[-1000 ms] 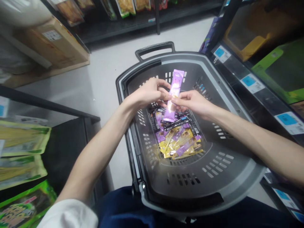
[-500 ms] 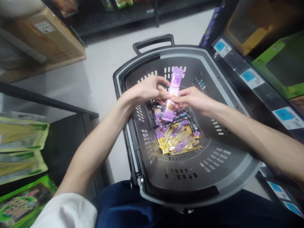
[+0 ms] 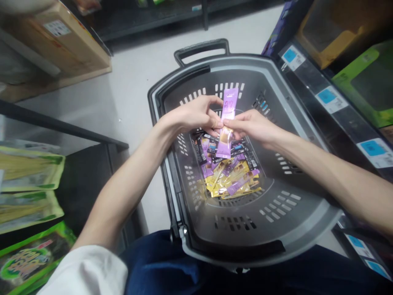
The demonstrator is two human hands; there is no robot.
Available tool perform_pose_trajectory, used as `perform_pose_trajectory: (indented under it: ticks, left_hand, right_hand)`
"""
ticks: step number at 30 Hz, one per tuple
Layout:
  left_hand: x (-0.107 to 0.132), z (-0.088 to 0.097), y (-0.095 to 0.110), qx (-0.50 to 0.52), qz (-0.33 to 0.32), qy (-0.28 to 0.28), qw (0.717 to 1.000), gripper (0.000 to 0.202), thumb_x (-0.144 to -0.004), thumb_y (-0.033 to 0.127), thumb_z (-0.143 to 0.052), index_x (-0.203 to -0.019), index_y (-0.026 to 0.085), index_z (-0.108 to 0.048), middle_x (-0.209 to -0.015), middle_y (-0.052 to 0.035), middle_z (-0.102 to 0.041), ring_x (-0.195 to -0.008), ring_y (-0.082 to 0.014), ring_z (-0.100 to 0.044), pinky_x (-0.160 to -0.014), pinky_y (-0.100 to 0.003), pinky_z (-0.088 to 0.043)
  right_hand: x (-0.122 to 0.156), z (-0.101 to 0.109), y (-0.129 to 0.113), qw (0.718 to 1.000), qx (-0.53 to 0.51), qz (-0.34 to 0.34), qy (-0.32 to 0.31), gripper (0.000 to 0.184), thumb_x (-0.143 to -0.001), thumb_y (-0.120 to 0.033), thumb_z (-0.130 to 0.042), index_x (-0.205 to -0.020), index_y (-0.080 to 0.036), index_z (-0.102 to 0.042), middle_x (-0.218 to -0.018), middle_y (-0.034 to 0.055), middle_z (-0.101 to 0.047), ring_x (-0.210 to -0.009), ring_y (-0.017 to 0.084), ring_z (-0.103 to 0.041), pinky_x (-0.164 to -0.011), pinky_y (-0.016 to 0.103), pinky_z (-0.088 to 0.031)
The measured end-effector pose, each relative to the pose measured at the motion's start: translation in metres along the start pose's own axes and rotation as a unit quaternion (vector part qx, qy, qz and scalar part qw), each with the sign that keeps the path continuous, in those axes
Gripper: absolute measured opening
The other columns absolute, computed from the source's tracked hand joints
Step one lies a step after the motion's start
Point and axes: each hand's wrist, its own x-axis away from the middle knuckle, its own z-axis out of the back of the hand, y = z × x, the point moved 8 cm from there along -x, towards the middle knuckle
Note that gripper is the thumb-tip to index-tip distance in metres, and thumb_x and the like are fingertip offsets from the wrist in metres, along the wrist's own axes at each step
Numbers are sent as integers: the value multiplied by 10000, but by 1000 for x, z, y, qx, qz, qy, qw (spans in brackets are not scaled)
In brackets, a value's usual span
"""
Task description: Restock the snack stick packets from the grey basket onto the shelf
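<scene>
A long purple snack packet (image 3: 229, 107) is held nearly upright above the grey shopping basket (image 3: 294, 229). My left hand (image 3: 202, 114) pinches its left edge near the middle, fingers curled. From the other side my right hand (image 3: 250, 126) grips it, thumb lying across the front. Below them, on the basket floor, lies a pile of yellow packets (image 3: 219, 180), with purple packets (image 3: 242, 183) and black packets (image 3: 252, 159) mixed in. The held packet covers part of the pile.
Shelves with blue-and-white price tags (image 3: 331, 99) run along the right. A cardboard box (image 3: 73, 49) stands at the upper left. Green-edged bags (image 3: 27, 258) lie on the left shelf. The basket's black handle (image 3: 202, 47) sticks out at the far end, over pale floor (image 3: 132, 82).
The purple packet has turned slightly toward upright between my hands. Both hands keep hold of it and have barely moved; the view has shifted a little.
</scene>
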Motion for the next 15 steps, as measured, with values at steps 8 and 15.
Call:
perform_pose_trajectory:
  ticks: [8,15]
  left_hand:
    - [-2,-2,-1,-12,11,-18,1000,836,-737,133,-782,-1497,78,-437,-889,-123,-751,-823,-234,-758,-768,-345,-614]
    - [-8,4,13,-7,13,40,999,750,-638,234,-924,-1307,194,-586,-859,-19,-725,-802,-180,-707,-752,-318,-609]
  right_hand:
    - [0,3,-4,1000,9,25,3,270,-930,-210,-682,-679,-140,-752,-531,13,-635,-510,83,-563,-523,202,-416]
    - [-5,10,-2,1000,-9,19,2,452,-1028,-442,-631,-719,-131,-737,-593,34,-683,-538,76,-609,-531,180,-434]
